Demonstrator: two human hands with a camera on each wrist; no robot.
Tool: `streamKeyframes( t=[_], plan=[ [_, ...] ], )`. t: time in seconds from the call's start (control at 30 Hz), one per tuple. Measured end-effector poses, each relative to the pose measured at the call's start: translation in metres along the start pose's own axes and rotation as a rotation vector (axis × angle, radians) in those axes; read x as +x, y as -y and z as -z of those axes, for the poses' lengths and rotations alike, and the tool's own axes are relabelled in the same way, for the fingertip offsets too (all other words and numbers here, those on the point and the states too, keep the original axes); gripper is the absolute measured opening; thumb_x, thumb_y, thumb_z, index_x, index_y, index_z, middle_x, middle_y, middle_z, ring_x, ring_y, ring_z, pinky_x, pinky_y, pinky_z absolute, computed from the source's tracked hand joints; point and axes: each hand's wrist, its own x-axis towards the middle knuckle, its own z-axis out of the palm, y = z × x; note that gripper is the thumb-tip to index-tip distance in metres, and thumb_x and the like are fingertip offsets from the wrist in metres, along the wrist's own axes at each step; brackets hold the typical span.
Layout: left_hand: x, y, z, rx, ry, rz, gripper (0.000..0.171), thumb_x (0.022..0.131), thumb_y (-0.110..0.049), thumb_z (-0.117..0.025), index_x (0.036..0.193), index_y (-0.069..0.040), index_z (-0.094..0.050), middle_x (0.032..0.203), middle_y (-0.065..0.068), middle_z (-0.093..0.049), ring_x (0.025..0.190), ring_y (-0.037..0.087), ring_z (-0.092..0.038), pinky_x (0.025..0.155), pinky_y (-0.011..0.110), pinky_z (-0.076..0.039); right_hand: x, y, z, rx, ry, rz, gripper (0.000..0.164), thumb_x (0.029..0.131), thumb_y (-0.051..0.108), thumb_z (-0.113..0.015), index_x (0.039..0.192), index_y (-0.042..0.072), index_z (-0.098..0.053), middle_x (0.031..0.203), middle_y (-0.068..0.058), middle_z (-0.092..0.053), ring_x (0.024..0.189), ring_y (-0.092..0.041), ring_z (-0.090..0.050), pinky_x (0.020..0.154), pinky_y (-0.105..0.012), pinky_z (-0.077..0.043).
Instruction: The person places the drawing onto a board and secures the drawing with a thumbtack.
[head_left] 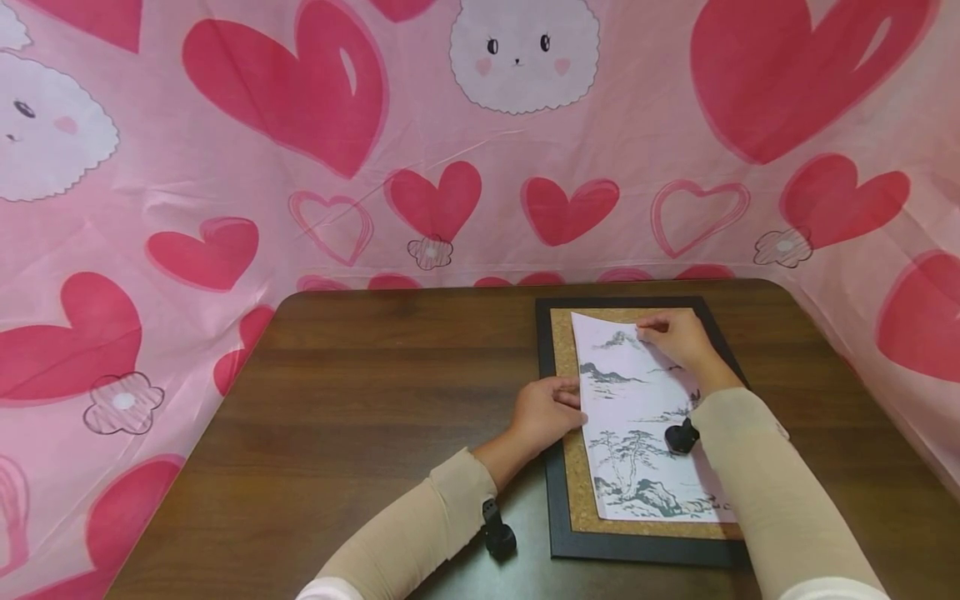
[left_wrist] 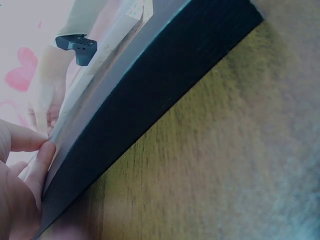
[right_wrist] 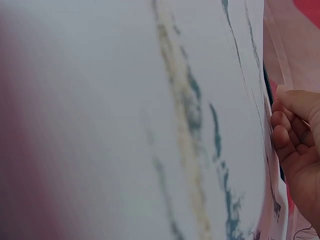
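A white sheet of paper printed with an ink landscape of mountains and trees lies over a cork board with a black frame. My left hand pinches the sheet's left edge between thumb and finger, close beside the frame; in the left wrist view those fingers meet at the paper's edge. At the sheet's top edge, my right hand pinches the paper. The right wrist view shows the paper close up and blurred, with the right hand at its far edge. My right forearm hides the sheet's lower right.
The framed board rests on the right part of a dark brown wooden table. Pink cloth with red hearts hangs behind and along both sides. A small black camera is strapped to each wrist over beige sleeves.
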Motion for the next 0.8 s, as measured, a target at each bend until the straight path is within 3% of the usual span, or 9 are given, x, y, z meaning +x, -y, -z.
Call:
streamKeyframes(
  t=[0.27,0.53,0.8],
  plan=[
    [0.0,-0.0005,0.0002,-0.001,0.0,0.004,0.046,0.072,0.003,-0.08,0.116,-0.006,-0.071,0.078,-0.002,-0.071,0.067,0.006,-0.065,0.058,0.022,-0.053,0.0021,-0.0019,-0.0019,0.011,0.002,-0.012,0.023,0.091,0.016,-0.07,0.106,-0.002,-0.073,0.101,-0.021,-0.07,0.094,-0.033,-0.059,0.086,-0.048,-0.047],
    [-0.0001,-0.0012,0.0007,-0.008,0.006,0.003,0.046,0.072,0.003,-0.08,0.116,-0.006,-0.07,0.078,-0.001,-0.071,0.067,0.006,-0.065,0.059,0.022,-0.053,0.002,-0.0034,-0.0005,0.003,0.031,-0.046,0.026,0.093,0.016,-0.068,0.113,-0.001,-0.071,0.115,-0.024,-0.065,0.109,-0.041,-0.055,0.1,-0.058,-0.039],
    [-0.0007,-0.0018,0.0006,-0.012,0.006,0.006,0.046,0.072,0.004,-0.08,0.116,-0.006,-0.07,0.077,-0.001,-0.071,0.067,0.007,-0.065,0.059,0.022,-0.053,0.0032,-0.0057,-0.0018,0.007,0.03,-0.026,0.023,0.093,0.013,-0.068,0.11,-0.002,-0.072,0.111,-0.024,-0.067,0.106,-0.04,-0.057,0.099,-0.056,-0.041]
  ],
)
